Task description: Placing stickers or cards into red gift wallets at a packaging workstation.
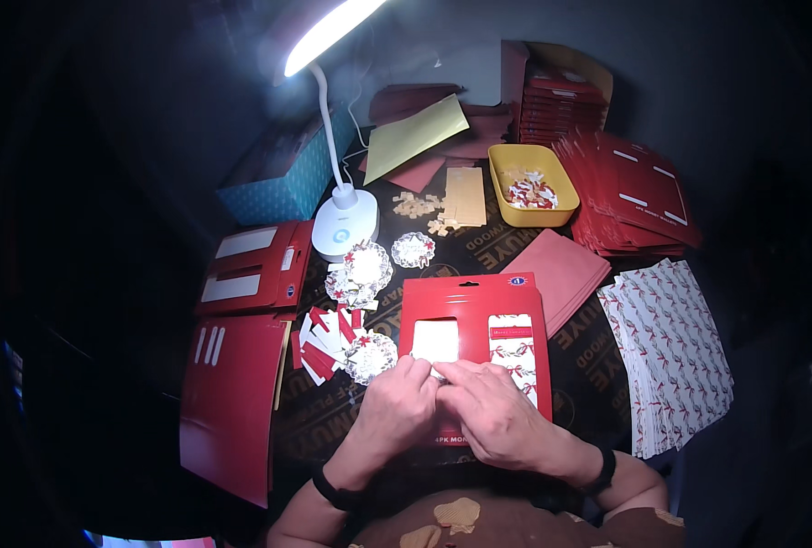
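Observation:
A red cardboard package (470, 290) with a hang hole and two cut-out windows lies flat before me. Its right window shows a patterned card (512, 363) with bows and a red label strip. In the left window a plain white panel (435, 339) is visible. My left hand (395, 404) and my right hand (492, 413) meet over that panel's lower edge, fingertips pinched together. Whatever is between their fingers is too small and covered to make out. Close to my left hand lie round, silver-edged decorated tags (370, 357) and a heap of red and white strips (324, 345).
Red folders (228, 393) are stacked at left, beside a white desk lamp (345, 219). A yellow tub (534, 217) of small pieces stands behind, near piled red packages (634, 187). Pink envelopes (561, 274) and patterned sheets (670, 356) lie to the right. A blue box (278, 187) sits far left.

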The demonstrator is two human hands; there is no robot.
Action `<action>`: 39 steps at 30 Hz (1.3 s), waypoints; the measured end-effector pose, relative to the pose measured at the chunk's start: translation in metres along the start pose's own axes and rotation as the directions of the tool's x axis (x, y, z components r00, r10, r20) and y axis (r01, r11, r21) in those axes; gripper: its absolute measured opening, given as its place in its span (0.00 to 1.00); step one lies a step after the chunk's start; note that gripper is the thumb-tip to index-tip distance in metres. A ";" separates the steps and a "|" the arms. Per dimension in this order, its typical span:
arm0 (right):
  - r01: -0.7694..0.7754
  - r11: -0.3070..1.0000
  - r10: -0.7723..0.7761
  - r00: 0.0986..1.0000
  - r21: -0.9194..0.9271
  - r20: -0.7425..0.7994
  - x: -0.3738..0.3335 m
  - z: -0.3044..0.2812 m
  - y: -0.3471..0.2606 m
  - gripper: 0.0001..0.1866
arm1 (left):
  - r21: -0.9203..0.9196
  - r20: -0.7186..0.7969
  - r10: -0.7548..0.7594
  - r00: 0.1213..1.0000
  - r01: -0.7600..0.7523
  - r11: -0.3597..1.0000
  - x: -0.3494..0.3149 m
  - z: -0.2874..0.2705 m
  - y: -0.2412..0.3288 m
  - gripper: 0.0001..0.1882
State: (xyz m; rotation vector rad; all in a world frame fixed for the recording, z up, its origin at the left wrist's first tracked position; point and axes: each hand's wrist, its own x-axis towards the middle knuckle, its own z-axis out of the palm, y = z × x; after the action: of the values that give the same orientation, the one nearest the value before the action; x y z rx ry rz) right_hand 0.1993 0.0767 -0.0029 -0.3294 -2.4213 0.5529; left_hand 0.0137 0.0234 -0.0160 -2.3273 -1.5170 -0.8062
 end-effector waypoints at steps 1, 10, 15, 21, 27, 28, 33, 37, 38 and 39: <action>-0.006 1.000 0.005 0.999 -0.028 -0.044 0.002 0.002 0.000 0.23 | -0.018 -0.024 -0.019 1.000 0.018 1.000 -0.001 0.001 -0.001 0.05; -0.065 0.981 0.086 0.990 -0.184 0.108 0.007 0.021 0.015 0.33 | -0.057 -0.008 -0.044 0.999 0.043 0.997 -0.005 0.001 0.000 0.06; -0.060 0.966 0.091 0.990 -0.250 0.112 0.009 0.021 0.009 0.32 | -0.143 -0.018 -0.338 0.941 0.332 0.932 -0.018 -0.024 0.000 0.12; -0.014 0.947 0.048 0.994 -0.322 0.097 0.008 0.027 0.008 0.28 | -0.062 0.115 -0.591 0.798 0.600 0.798 -0.023 -0.019 0.011 0.20; 0.002 0.929 0.033 0.996 -0.370 0.087 0.010 0.034 0.014 0.24 | -0.051 0.069 -0.630 0.773 0.634 0.772 -0.017 -0.006 0.015 0.16; -0.006 0.929 0.038 0.996 -0.370 0.080 0.010 0.035 0.014 0.24 | -0.039 0.031 -0.602 0.798 0.603 0.797 -0.016 -0.004 0.016 0.15; 0.015 0.916 0.005 0.999 -0.402 0.049 0.012 0.037 0.013 0.21 | 0.051 0.077 -0.577 0.813 0.575 0.816 -0.014 -0.005 0.020 0.12; 0.016 0.909 0.012 0.998 -0.415 0.063 0.012 0.036 0.014 0.20 | 0.042 0.083 -0.520 0.850 0.519 0.854 -0.014 -0.004 0.017 0.09; 0.006 0.897 0.029 0.997 -0.443 0.074 0.012 0.036 0.013 0.21 | 0.042 0.085 -0.519 0.851 0.517 0.855 -0.015 -0.006 0.015 0.09; -0.003 0.883 0.047 0.995 -0.470 0.083 0.013 0.037 0.012 0.22 | 0.024 0.128 -0.510 0.851 0.511 0.859 -0.016 -0.010 0.014 0.10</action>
State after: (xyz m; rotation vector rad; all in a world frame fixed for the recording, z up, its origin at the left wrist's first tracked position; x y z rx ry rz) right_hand 0.1675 0.0805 -0.0284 -0.5474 -2.6251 -0.0249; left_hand 0.0183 0.0001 -0.0158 -2.0276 -2.2470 -0.7819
